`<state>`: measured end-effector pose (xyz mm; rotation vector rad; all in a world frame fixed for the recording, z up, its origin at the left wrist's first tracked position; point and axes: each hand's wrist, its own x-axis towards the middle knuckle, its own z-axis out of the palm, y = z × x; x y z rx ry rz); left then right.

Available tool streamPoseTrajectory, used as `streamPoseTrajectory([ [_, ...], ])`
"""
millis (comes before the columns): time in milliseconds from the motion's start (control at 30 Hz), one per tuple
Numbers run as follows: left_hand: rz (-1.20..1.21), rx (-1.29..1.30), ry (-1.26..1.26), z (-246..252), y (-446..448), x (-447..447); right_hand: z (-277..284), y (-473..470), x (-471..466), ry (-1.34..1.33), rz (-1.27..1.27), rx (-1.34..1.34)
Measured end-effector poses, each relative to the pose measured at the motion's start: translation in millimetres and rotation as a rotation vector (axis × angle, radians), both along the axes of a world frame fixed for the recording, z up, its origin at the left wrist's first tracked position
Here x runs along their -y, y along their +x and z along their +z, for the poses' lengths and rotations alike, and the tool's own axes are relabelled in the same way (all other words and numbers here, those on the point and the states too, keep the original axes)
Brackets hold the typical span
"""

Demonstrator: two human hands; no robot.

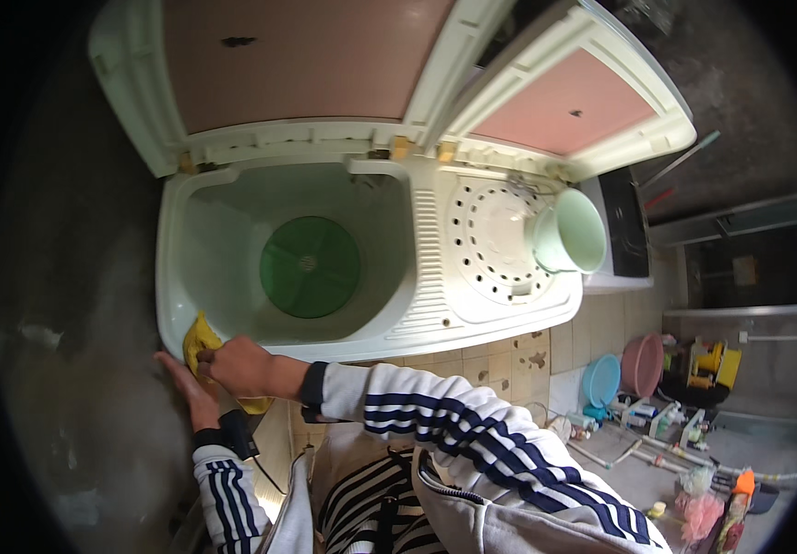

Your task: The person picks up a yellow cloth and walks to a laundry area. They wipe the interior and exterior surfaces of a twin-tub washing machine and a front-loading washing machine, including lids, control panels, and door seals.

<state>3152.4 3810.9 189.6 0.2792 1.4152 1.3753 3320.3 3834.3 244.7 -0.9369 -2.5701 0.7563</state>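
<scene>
My right hand [246, 367] grips a yellow cloth [199, 339] and presses it on the near left corner of a white twin-tub washing machine [377, 346]. Part of the cloth hangs below that hand. Against the outer side of the same corner is my left hand [190, 388], its fingers extended and nothing seen in it. The wash tub [225, 208] stands uncovered, with a green pulsator disc [310, 266] at its bottom. Both pink-panelled lids, the large one [301, 69] and the small one [571, 104], are raised at the back.
A pale green bucket [582, 232] stands on the perforated spin-side cover [502, 235]. Right of the machine is a dark-topped appliance [623, 225]. Blue [601, 381] and pink [642, 365] basins, bottles and a pink plastic bag [699, 516] lie at lower right. A wall [73, 277] runs along the left.
</scene>
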Motion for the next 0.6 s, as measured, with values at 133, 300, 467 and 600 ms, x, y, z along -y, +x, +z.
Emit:
streamPoseTrajectory([
  [133,0.14,-0.064,0.043,-5,3,-16,6,85,42,-0.077,-0.134,-0.083],
  [300,0.195,-0.173,-0.024,3,2,-21,31,250,114,-0.15,-0.382,-0.036],
  [467,0.229,-0.356,-0.063,2,0,-21,64,412,191,-0.063,-0.889,0.27],
  [600,0.288,-0.566,0.072,-19,-12,-23,72,457,206,0.092,-1.033,0.437],
])
